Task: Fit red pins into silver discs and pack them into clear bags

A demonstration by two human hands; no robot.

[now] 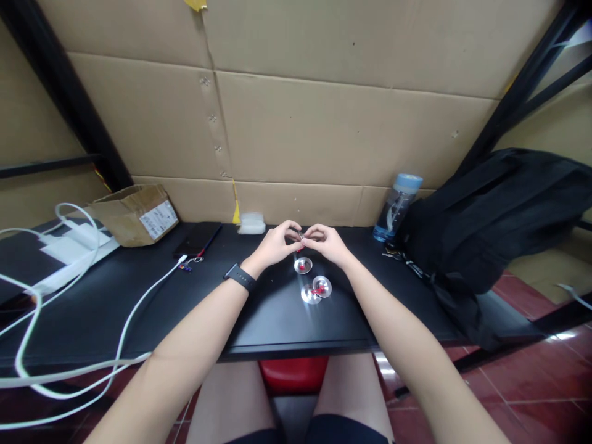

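Observation:
My left hand [276, 244] and my right hand [329, 244] meet over the back of the black desk [272, 320]. Their fingertips pinch a small finger cymbal [301, 235] between them, mostly hidden by the fingers, with a bit of red showing below. Just in front of the hands lies a silver finger cymbal [298, 261] with a red middle. Closer to the desk's front edge, another finger cymbal [326, 282] partly overlaps a third one [309, 298], and red cord lies over both. A dark watch is on my left wrist.
Behind the desk stands a cardboard wall. To the left are an open cardboard box [132, 228], a dark phone-like slab [197, 237], a key ring and white cables [134, 302]. A water bottle [395, 206] and a black backpack [490, 216] stand at right. A whitish block [252, 223] sits at the back.

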